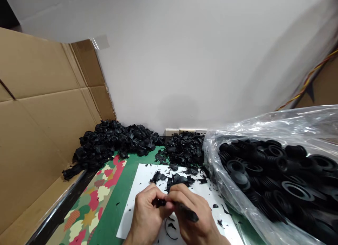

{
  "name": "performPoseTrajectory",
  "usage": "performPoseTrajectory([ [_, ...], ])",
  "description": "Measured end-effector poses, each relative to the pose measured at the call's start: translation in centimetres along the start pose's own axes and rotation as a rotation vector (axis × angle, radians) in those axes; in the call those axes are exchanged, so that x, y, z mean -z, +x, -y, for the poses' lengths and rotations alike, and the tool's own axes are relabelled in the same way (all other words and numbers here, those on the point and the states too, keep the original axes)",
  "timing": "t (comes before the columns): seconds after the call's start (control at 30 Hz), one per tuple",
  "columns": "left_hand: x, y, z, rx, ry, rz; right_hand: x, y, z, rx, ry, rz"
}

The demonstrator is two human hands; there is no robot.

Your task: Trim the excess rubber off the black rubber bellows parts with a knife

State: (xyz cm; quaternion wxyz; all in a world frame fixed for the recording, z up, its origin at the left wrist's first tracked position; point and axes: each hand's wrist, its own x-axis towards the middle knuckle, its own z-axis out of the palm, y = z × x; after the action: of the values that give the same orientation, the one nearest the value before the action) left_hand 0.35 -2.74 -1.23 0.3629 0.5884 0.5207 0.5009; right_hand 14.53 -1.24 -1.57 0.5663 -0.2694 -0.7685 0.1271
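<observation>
Over a white sheet (132, 209), my left hand (148, 213) is closed around a small black rubber part (158, 202), mostly covered by the fingers. My right hand (195, 206) grips a tool with a dark handle (188, 213); its working end is hidden between the fingers. Both hands meet at the rubber part, thumbs close together. Torn black scraps (179, 180) lie on the sheet just beyond my fingers. A thin curved black strip (171, 234) rests below, between my wrists.
At right, a clear plastic bag (211, 157) holds many ribbed black rubber parts (280, 178). A heap of similar parts (118, 136) stands back left, beside a cardboard panel (47, 107). A scrap pile (186, 146) sits by the wall (179, 62). Beneath is a green surface (111, 206).
</observation>
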Motion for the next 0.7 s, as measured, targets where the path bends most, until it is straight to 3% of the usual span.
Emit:
performPoseTrajectory([
  [0.07,-0.1,-0.1,0.0,-0.007,-0.001,-0.01,0.5,0.1,-0.6,-0.033,-0.052,-0.088],
  [0.2,-0.1,0.1,0.0,-0.038,-0.044,-0.062,1.8,0.3,-2.1,-0.26,-0.047,-0.244],
  [0.4,0.2,0.3,0.2,-0.03,-0.091,-0.074,1.7,0.3,-2.3,-0.637,0.203,-0.178],
  [0.7,0.3,0.4,0.1,-0.04,-0.076,-0.085,1.6,0.0,-2.1,-0.683,0.381,-0.111],
])
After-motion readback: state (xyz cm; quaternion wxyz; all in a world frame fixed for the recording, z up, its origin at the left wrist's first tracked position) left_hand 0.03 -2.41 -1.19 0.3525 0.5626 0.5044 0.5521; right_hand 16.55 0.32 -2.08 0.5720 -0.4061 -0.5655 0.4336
